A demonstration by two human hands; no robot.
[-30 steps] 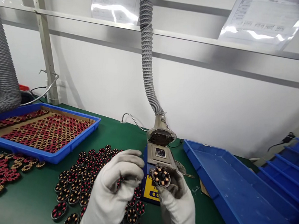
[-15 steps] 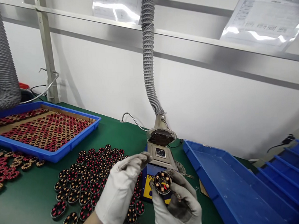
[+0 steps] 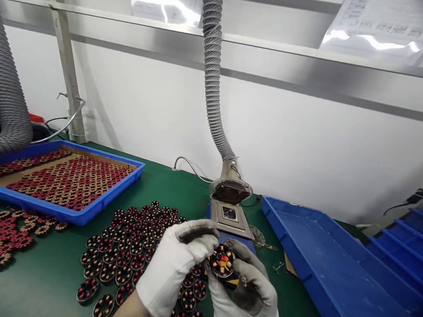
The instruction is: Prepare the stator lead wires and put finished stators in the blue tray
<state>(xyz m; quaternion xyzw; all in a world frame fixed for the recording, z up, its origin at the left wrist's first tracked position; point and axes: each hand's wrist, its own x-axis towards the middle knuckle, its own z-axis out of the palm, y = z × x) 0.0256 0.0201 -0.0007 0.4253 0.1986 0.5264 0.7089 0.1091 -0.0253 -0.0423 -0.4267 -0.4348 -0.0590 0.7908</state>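
Note:
My right hand, in a stained white glove, grips a small round motor stator by its rim. Copper-coloured coils ring its dark inside, and red lit digits show through its open middle. My left hand, also gloved, has curled fingers with the tips at the stator's upper left edge. Just behind both hands stands a solder pot with a metal top, its front mostly covered by the hands and stator. Many similar stators in metal rings lie on the green bench, left of and beneath my left hand.
A blue tray of red and tan stator cores stands at left, with loose cores before it. Over the pot hangs a fume hood on a grey hose. To the right lie a blue tray and stacked blue trays.
My left hand has come rightward and down to the stator, where its fingertips now meet the edge. My right hand has shifted slightly left with the stator. The view has tilted a little.

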